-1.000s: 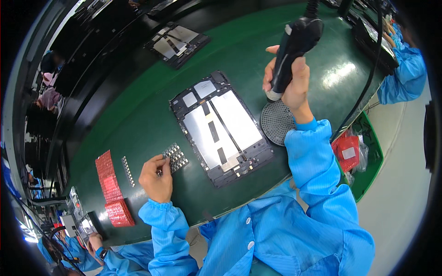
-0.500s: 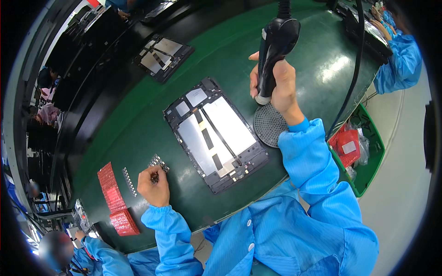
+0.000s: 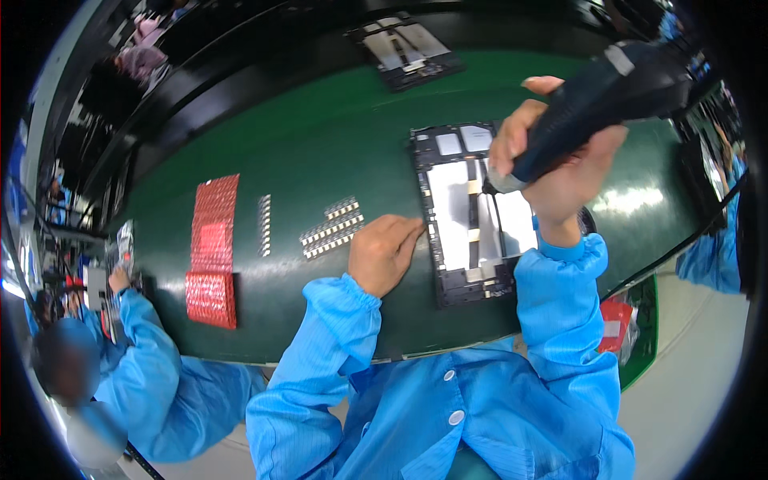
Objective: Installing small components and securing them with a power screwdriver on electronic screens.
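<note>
Two hands busy | your right hand (image 3: 560,172) grips the electric screwdriver (image 3: 596,108) (keep it upright) | left hand (image 3: 384,252), fingers loosely curled and empty, steadies the opened tablet (image 3: 472,216) near the table's front edge.

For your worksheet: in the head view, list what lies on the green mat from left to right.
Red packets → thin strip of small parts → rows of small metal parts → left hand → open tablet frame → right hand gripping the electric screwdriver.

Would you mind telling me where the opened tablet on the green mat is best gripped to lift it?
I would grip the opened tablet by its two long black frame edges, coming from above with fingers on the left and right sides. It lies flat with its inner parts exposed, so the rim looks the safest part. The left hand is already beside its left edge.
</note>
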The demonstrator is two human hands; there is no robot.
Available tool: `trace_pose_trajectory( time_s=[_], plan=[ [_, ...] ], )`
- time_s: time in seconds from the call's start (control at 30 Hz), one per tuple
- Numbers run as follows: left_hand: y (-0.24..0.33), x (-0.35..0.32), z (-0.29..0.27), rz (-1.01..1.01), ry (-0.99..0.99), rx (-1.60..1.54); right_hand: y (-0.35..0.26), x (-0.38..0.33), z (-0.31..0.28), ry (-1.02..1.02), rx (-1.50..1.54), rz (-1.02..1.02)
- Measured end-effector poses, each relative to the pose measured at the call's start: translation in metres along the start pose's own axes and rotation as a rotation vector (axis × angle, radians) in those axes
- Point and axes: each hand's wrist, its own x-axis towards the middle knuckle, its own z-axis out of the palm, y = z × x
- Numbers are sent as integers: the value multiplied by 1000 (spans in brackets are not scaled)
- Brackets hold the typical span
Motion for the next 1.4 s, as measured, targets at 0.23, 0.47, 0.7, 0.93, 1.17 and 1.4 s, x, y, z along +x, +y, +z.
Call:
trace_pose_trajectory(
  time_s=[0.23, 0.47, 0.7, 0.93, 1.17, 1.4],
  plan=[
    [-31, 4, -33, -318, 253, 179, 63, 21, 34, -61, -92, 78],
    [-33, 3, -34, -310, 262, 100, 80, 26, 36, -14, -191, 105],
    [-32, 2, -32, -283, 258, 92, 79, 24, 33, 9, -179, 104],
    [-31, 3, -33, -274, 250, 112, 79, 24, 32, 12, -151, 107],
    [-36, 1, -33, -279, 258, 103, 85, 24, 35, -10, -169, 95],
    [-26, 1, -34, -372, 309, -31, 88, 21, 39, -77, -207, 41]
  ],
)
